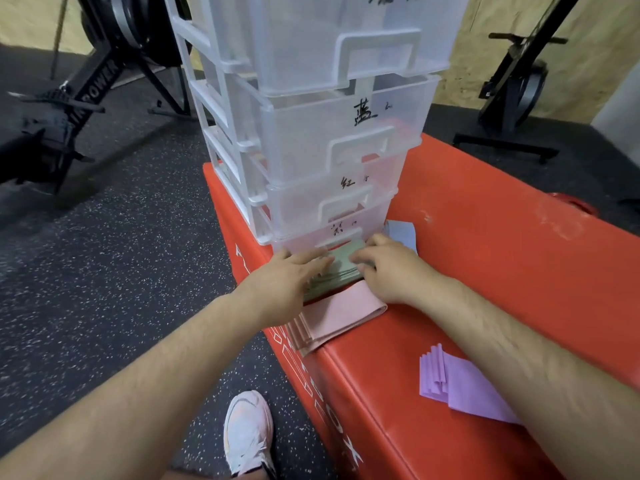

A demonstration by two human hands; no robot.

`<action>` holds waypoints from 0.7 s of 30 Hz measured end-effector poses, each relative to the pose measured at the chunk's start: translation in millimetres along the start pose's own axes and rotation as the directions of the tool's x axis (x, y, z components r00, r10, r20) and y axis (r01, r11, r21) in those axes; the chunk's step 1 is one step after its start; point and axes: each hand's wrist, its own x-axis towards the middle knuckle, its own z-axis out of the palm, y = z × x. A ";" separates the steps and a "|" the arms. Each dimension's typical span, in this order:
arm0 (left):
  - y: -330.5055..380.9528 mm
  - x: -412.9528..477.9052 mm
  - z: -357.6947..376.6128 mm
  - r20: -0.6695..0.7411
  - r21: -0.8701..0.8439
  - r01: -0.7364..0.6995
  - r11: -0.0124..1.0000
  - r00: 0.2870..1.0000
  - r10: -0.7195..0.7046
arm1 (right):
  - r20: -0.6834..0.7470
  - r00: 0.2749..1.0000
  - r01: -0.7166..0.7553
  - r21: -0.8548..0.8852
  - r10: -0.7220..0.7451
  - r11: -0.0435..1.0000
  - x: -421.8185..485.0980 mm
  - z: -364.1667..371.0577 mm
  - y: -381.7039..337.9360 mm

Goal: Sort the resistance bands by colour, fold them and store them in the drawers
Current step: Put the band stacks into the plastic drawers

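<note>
A red padded box [485, 271] carries the clear drawer tower [311, 133]. Directly in front of the tower's bottom drawer [298, 243] lies a folded stack of green bands [341, 261]. The left hand [284, 275] rests on the stack's left end with straight fingers. The right hand [391, 271] grips its right end with curled, blurred fingers. Folded pink bands [339, 317] lie just in front of the green stack, away from the tower. Purple bands [460, 386] lie farther from it still, to the right. A pale blue band [401, 233] sits at the tower's right foot.

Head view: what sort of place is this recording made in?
Probably a gym: speckled rubber floor, a black fitness machine on the left, and a red padded jump box carrying the drawers.
</note>
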 end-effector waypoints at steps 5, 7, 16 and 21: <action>2.9 -0.8 0.3 0.006 0.029 0.011 1.000 1.000 -0.011 | -0.049 0.999 0.015 0.127 -0.009 0.992 6.8 0.7 -2.9; -3.9 -3.3 2.1 -0.027 -0.019 0.016 1.000 0.999 -0.017 | -0.110 0.993 -0.013 0.187 0.034 0.982 13.6 -2.9 0.7; -8.1 -10.4 -2.2 -0.006 -0.161 0.106 0.981 0.994 -0.109 | 0.056 0.988 -0.156 0.252 0.147 0.955 30.6 -9.0 -8.3; -8.6 -11.0 -3.3 0.022 -0.237 0.151 0.960 0.988 -0.150 | 0.080 0.976 -0.219 0.397 0.205 0.891 29.2 -7.0 -12.3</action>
